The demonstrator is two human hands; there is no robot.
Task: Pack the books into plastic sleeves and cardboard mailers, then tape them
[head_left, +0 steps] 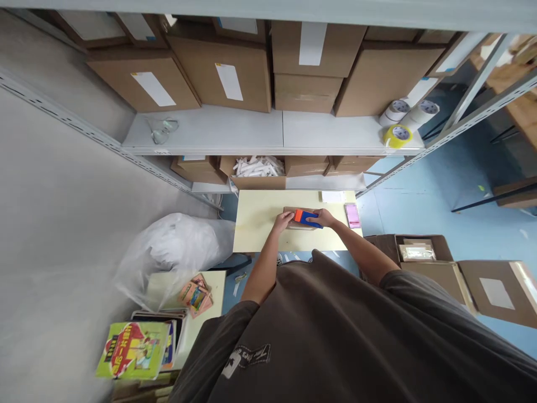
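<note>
A small brown cardboard box lies on a pale yellow table. My left hand rests on the box's left end, fingers curled against it. My right hand is closed round a blue and orange tape dispenser, which sits on top of the box. Both arms reach forward from below the frame.
A pink phone and a white slip lie on the table's right side. Shelves with cardboard boxes and tape rolls stand behind. A plastic bag and books are at left, open cartons at right.
</note>
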